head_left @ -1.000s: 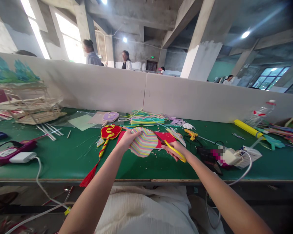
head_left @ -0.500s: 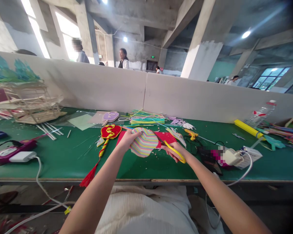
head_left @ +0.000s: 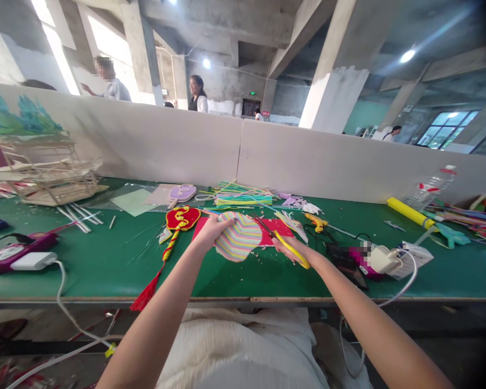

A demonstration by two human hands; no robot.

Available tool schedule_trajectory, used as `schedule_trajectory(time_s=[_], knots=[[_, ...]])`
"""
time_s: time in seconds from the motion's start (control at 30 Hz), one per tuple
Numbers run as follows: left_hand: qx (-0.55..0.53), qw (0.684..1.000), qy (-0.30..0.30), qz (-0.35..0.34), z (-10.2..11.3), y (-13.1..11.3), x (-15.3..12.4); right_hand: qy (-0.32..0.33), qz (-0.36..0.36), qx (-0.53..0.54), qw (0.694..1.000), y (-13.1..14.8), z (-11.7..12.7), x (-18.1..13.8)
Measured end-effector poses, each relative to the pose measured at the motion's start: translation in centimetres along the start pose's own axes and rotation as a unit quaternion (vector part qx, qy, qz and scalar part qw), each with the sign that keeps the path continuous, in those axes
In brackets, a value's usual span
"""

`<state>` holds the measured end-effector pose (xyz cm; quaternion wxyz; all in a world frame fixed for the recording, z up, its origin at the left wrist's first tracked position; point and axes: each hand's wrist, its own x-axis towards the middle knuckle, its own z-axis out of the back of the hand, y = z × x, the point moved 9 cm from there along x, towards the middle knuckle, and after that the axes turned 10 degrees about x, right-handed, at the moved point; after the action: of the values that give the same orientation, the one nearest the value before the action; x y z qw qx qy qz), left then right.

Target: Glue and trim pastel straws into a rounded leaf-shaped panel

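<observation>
My left hand (head_left: 211, 230) grips the left edge of a round, rainbow-striped disc (head_left: 240, 236) and holds it up over the green table (head_left: 105, 265). My right hand (head_left: 290, 249) is closed round yellow-handled scissors (head_left: 282, 242), whose blades point at the disc's upper right edge. A red sheet (head_left: 273, 227) lies on the table behind the disc. Small offcuts are scattered on the table under the disc.
A red and yellow tasselled ornament (head_left: 177, 222) lies left of the disc. Coloured straws (head_left: 243, 197), a yellow glue gun (head_left: 316, 221), a white charger (head_left: 383, 260) with cords, a water bottle (head_left: 431, 189) and a stick model (head_left: 51, 173) stand around. People stand behind the white partition (head_left: 308, 162).
The scissor blades have shifted slightly up along the disc's right edge. The people behind the partition have moved to the left. My left hand has kept its grip.
</observation>
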<state>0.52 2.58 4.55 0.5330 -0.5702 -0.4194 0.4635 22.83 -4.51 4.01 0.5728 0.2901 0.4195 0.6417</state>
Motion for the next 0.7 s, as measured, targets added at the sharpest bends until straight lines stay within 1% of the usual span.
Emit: schedule_trajectory(time_s=[0.13,0.27,0.57,0.7], knots=[[0.003,1.0,0.03,-0.009,-0.7,0.1,0.0,0.018,-0.008,-0.02,1.0,0.3,-0.2,-0.3],[0.011,0.999,0.048,-0.016,-1.1,0.0,0.0,0.022,-0.006,-0.025,0.999,0.4,-0.3,-0.4],[0.031,0.999,0.042,-0.017,-1.0,0.2,0.2,0.012,-0.035,-0.014,0.999,-0.8,-0.1,-0.1],[0.026,0.999,0.043,-0.017,-1.2,0.3,0.0,0.011,-0.051,0.003,0.999,-0.8,-0.3,-0.4]])
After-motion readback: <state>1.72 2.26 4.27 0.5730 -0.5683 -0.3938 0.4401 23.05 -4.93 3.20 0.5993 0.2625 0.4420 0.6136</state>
